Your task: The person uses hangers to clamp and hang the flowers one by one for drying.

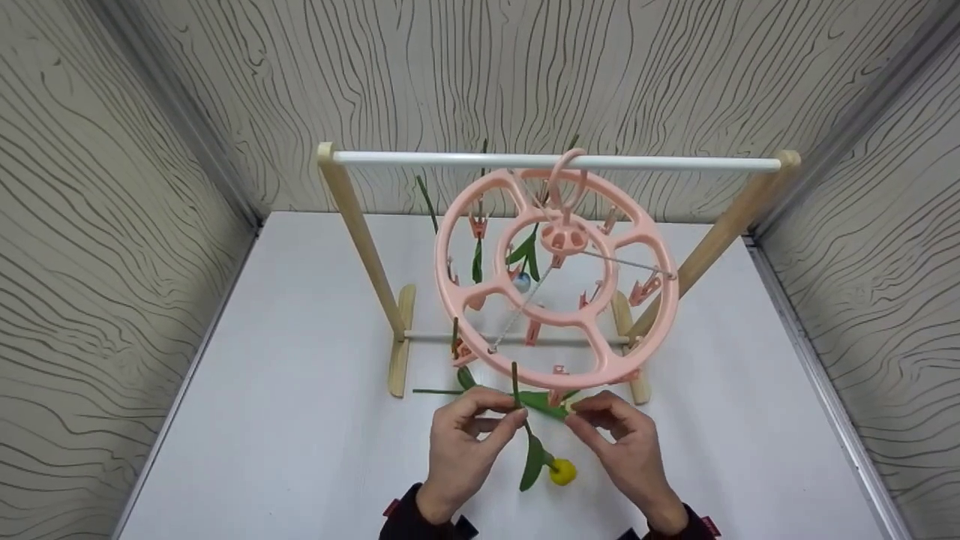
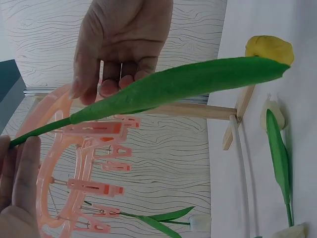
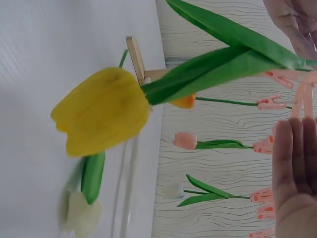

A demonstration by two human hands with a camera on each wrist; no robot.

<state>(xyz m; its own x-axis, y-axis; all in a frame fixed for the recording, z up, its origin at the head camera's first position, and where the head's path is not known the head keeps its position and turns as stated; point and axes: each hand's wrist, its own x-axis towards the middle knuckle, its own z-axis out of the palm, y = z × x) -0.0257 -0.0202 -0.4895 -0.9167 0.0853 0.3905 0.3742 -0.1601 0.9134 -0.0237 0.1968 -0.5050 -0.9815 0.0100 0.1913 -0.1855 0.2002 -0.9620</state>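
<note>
In the head view my left hand [image 1: 471,439] pinches the green stem of a yellow tulip [image 1: 562,472] between thumb and fingertips. The tulip hangs head down, with its stem end up by the front rim of a pink round clip hanger [image 1: 630,369]. My right hand [image 1: 628,442] is held just right of the stem, fingers bent and nothing visible in them. Its fingertips are close to a pink clip [image 1: 556,395] on the front rim. In the left wrist view, the tulip's long leaf [image 2: 178,89] crosses in front of the right hand's fingertips and partly hides them.
The hanger hooks over a white bar [image 1: 450,159] on a wooden stand [image 1: 364,240]. Orange [image 3: 184,101], pink [image 3: 184,140] and white-blue [image 3: 173,191] tulips hang from clips, heads down. A cream tulip [image 3: 83,214] lies on the white table [image 1: 300,450] beneath the front rim.
</note>
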